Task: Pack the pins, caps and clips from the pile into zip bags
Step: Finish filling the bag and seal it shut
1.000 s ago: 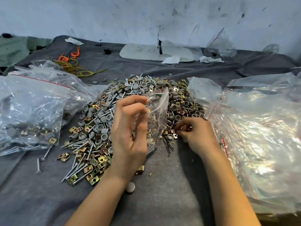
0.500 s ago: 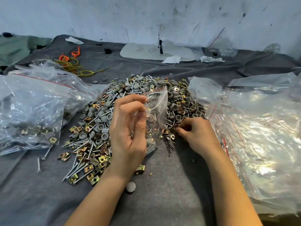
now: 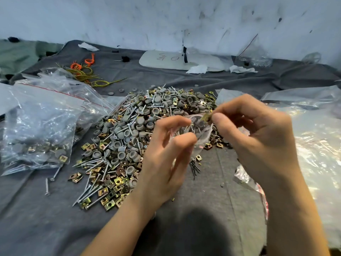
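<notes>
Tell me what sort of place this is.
Probably a small hand-packing workshop: a pile of pins, caps and clips on grey cloth, filled zip bags beside it, a scuffed white wall behind.

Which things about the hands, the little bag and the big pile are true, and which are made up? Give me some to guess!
1. The right hand pinches a gold clip. True.
2. The left hand holds nothing. False: it holds a small zip bag, with pins showing through the plastic.
3. The pile lies on a grey cloth. True.
4. The filled bags lie to the right of the pile. False: the filled bags lie to its left.
</notes>
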Tool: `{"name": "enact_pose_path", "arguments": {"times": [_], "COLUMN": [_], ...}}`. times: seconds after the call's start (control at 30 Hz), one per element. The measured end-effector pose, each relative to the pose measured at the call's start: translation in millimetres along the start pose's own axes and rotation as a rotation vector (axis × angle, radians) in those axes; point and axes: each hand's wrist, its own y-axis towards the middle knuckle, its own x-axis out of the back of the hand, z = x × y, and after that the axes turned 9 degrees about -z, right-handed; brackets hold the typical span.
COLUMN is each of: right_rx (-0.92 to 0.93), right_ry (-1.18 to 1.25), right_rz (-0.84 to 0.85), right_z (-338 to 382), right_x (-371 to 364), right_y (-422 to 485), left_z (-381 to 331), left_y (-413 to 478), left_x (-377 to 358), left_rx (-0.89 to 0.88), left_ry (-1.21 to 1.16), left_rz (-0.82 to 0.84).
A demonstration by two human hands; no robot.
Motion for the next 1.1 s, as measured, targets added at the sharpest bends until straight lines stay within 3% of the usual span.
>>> {"name": "enact_pose_path", "arguments": {"times": [0.17, 0.33, 0.4, 0.5, 0.57, 0.87, 0.97, 1.1], "right_rx": [-0.005, -0.239, -0.342, -0.548, -0.577, -0.603, -0.581, -0.381], "right_ry": [-0.058, 0.209, 0.101, -0.232, -0.448, -0.796, -0.674, -0.02], "right_rz": [0.075, -0.128, -0.142, 0.153, 0.265, 0.126, 0.068, -0.193], "right_z": [-4, -17, -34, -60, -70, -79, -77, -49], "right_x": [-1, -2, -4, -13, -22, -54, -55, -39], "right_y": [-1, -2, -3, -11, -17, -25, -23, -11], "left_z": [0, 2, 4, 8, 10, 16, 15, 11], "left_y": [-1, -1, 0, 1, 3, 4, 5, 3], "left_x": [0, 1, 2, 5, 7, 11, 11, 9], "left_rx": [0.014, 0.043, 0.08, 0.131, 0.156, 0.225, 0.248, 0.167], "left_ry": [-0.004, -0.011, -0.003, -0.022, -0.027, -0.035, -0.049, -0.051], "left_rz": [-0.013, -0.064, -0.123, -0.19, -0.219, -0.283, -0.287, -0.196]}}
